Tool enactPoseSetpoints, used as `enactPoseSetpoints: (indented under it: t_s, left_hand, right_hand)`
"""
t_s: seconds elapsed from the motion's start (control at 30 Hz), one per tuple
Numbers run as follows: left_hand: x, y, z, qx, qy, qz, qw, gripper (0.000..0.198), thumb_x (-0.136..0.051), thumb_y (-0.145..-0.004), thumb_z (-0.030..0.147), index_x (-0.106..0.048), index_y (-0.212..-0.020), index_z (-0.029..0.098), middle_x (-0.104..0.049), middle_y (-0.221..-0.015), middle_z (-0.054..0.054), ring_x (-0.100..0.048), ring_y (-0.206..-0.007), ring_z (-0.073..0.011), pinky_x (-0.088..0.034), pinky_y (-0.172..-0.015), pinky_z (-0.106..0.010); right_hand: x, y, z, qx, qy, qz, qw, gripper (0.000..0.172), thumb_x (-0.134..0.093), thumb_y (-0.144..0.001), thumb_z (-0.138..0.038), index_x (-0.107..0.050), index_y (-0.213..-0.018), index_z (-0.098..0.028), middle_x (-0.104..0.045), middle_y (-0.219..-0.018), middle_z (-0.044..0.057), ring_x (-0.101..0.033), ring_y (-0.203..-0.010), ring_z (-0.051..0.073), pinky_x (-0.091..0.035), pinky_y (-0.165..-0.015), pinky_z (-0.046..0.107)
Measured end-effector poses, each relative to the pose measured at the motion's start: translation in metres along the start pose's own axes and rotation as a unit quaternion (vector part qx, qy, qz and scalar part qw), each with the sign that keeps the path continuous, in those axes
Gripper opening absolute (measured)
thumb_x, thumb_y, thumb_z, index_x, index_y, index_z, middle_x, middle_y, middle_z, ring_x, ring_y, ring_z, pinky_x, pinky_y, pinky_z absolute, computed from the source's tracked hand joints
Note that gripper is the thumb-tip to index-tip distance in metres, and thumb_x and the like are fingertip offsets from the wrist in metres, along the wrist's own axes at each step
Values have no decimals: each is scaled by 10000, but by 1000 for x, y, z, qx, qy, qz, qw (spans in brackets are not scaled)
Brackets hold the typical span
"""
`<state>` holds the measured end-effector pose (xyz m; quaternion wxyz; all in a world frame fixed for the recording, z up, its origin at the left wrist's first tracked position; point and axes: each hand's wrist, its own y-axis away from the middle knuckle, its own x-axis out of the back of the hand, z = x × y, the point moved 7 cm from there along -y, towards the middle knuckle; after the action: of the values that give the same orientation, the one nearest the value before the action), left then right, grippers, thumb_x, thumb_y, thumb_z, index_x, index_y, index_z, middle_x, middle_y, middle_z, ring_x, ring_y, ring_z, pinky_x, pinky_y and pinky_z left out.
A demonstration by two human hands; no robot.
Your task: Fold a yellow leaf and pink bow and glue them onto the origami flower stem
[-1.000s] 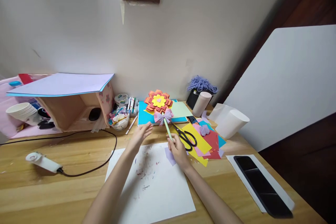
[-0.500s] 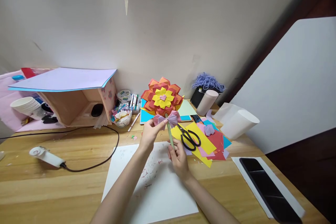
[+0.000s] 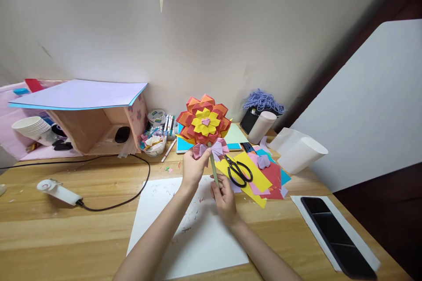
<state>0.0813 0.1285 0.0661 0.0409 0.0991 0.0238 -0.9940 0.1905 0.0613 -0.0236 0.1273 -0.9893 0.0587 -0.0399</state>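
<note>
A folded paper flower (image 3: 206, 122) in red, orange and yellow, with a small pink heart at its centre, stands upright on a green stem (image 3: 214, 170) above the desk. Just under the bloom, my left hand (image 3: 194, 167) is closed on a pink and lilac paper bow (image 3: 217, 149), its thumb pressing the bow's middle against the stem. Lower down, my right hand (image 3: 224, 196) has its fingers wrapped round the stem's bottom end. Beneath both hands lies a white sheet (image 3: 198, 246) with coloured marks.
Black-handled scissors (image 3: 240, 173) rest on coloured paper sheets (image 3: 263, 175) to the right. A phone (image 3: 336, 237) lies at the front right. At left are a corded white glue gun (image 3: 61, 192) and an open box (image 3: 99, 129). Markers (image 3: 169, 125) stand at the back.
The view has tilted slightly downward. Both hands keep their hold on the flower, which has hardly moved; the left thumb still presses on the bow.
</note>
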Motion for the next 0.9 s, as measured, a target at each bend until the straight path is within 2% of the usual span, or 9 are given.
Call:
enactPoseSetpoints:
  t_s: [0.2, 0.37, 0.63, 0.9]
  left_hand:
    - [-2, 1, -2, -25, -10, -6, 1000, 314, -640, -679, 414, -491, -593, 151, -444, -485, 52, -384, -448, -71, -324, -461, -193]
    - [-2, 3, -2, -8, 7, -7, 1000, 316, -661, -657, 429, -504, -640, 156, -461, -535, 48, -425, -500, -82, -354, -501, -199]
    - [2, 6, 11, -13, -15, -12, 1000, 350, -671, -638, 438, -492, -540, 154, -479, -493, 36, -421, -478, -84, -333, -507, -207]
    - [3, 8, 8, -16, -31, -4, 999, 347, -651, -656, 437, -505, -524, 152, -484, -476, 36, -422, -459, -84, -332, -491, -207]
  right_hand:
    - [-1, 0, -1, 7, -2, 1, 1000, 186, -411, -891, -318, -449, -1016, -185, -432, -579, -52, -382, -462, 79, -301, -453, 211]
    - [1, 1, -1, 11, -5, 13, 1000, 193, -406, -891, -320, -453, -1013, -179, -425, -566, -54, -385, -459, 78, -303, -449, 208]
    - [-1, 3, -1, 8, 14, 12, 1000, 213, -401, -886, -340, -454, -1016, -180, -417, -554, -53, -395, -465, 97, -319, -461, 227]
    - [-2, 3, 2, 7, 14, 11, 1000, 203, -407, -883, -338, -452, -1004, -181, -422, -552, -57, -390, -455, 91, -304, -450, 220]
